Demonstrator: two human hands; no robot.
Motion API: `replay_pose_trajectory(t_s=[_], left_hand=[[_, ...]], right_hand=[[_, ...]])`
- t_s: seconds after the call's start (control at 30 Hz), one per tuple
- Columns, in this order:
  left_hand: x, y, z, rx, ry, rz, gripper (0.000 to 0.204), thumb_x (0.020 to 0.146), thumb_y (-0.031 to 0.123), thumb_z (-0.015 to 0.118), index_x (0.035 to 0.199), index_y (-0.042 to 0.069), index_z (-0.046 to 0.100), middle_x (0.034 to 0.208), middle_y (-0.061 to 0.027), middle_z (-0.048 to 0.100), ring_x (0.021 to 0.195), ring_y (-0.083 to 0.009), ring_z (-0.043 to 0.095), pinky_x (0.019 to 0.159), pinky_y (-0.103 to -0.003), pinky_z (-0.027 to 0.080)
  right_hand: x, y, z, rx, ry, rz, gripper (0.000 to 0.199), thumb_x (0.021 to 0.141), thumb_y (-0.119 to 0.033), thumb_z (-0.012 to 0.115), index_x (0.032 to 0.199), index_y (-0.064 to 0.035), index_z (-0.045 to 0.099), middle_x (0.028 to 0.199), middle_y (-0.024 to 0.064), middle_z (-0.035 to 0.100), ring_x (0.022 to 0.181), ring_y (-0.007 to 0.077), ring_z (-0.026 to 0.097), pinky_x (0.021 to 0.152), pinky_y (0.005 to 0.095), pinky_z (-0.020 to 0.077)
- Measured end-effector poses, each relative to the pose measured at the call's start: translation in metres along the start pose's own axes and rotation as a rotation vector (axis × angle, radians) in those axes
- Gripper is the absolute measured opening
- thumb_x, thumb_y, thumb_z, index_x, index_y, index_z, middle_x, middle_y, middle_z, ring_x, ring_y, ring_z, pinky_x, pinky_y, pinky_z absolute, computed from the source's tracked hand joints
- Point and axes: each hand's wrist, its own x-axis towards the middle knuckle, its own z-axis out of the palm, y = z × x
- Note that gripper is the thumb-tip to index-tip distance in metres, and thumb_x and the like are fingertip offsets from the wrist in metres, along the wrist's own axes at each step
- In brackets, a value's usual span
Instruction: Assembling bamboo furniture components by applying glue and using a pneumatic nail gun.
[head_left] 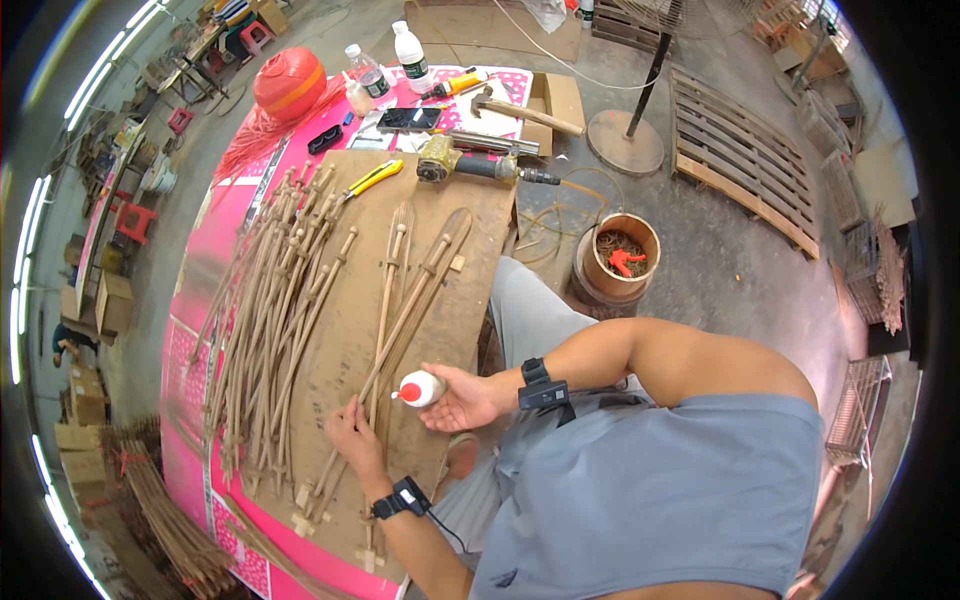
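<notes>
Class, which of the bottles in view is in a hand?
The white bottle with the red top, held by the right hand; the bottles on the table stand untouched.

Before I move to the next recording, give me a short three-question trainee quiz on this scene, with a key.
1. Which hand holds the white bottle? a) left b) right
2. True or false: a red object lies inside the round tan bucket.
3. Fill in: the wooden-handled tool near the power tool is a ____.

Key: 1. b, the right hand; 2. true; 3. hammer.
</notes>
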Motion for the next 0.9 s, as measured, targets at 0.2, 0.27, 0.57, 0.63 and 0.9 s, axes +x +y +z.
replay_pose_trajectory(t_s=[0.2, 0.27, 0.57, 0.63, 0.9], left_hand=[[-0.006, -0.006, -0.002, 0.06, -0.012, -0.004, 0.024, 0.098, 0.011, 0.067, 0.12, 0.005, 0.075, 0.1, -0.0138, 0.063, 0.097, -0.0318, 0.058, 0.089, -0.042, 0.047], [-0.004, -0.002, -0.001, 0.046, -0.023, -0.022, 0.024, 0.099, 0.011, 0.067, 0.12, 0.005, 0.075, 0.101, -0.0137, 0.063, 0.098, -0.0321, 0.058, 0.09, -0.042, 0.047], [-0.011, -0.004, -0.001, 0.008, 0.005, -0.083, 0.023, 0.1, 0.011, 0.065, 0.121, 0.007, 0.074, 0.101, -0.0144, 0.063, 0.1, -0.0333, 0.058, 0.091, -0.043, 0.047], [-0.009, -0.001, 0.0, 0.007, 0.02, -0.086, 0.023, 0.1, 0.011, 0.065, 0.121, 0.007, 0.074, 0.101, -0.0145, 0.063, 0.1, -0.0335, 0.058, 0.09, -0.043, 0.047], [-0.006, 0.003, -0.001, 0.042, 0.02, -0.047, 0.021, 0.1, 0.011, 0.064, 0.118, 0.006, 0.074, 0.099, -0.0141, 0.064, 0.098, -0.0339, 0.058, 0.089, -0.043, 0.047]], right_hand=[[-0.006, -0.006, 0.012, -0.08, 0.082, -0.138, 0.057, 0.1, -0.057, 0.06, 0.122, -0.0051, 0.063, 0.105, 0.0103, 0.074, 0.082, 0.0231, 0.072, 0.072, 0.0312, 0.062], [-0.023, -0.026, 0.0, -0.144, -0.016, -0.279, 0.042, 0.103, -0.044, 0.063, 0.122, -0.0071, 0.063, 0.11, 0.0095, 0.076, 0.089, 0.0219, 0.074, 0.071, 0.0311, 0.0624], [-0.138, -0.132, 0.005, -0.867, 0.387, -1.398, 0.052, 0.091, -0.016, 0.083, 0.132, -0.001, 0.055, 0.122, 0.0098, 0.07, 0.112, 0.0188, 0.069, 0.093, 0.0353, 0.0589], [-0.147, -0.132, 0.009, -0.872, 0.399, -1.587, 0.06, 0.086, -0.013, 0.087, 0.133, -0.0014, 0.053, 0.122, 0.0093, 0.069, 0.114, 0.0178, 0.068, 0.099, 0.0347, 0.0559], [-0.146, -0.107, 0.017, -1.244, 0.696, -1.63, 0.061, 0.081, -0.02, 0.092, 0.127, -0.0038, 0.057, 0.117, 0.0079, 0.071, 0.111, 0.0178, 0.069, 0.097, 0.034, 0.0552]])
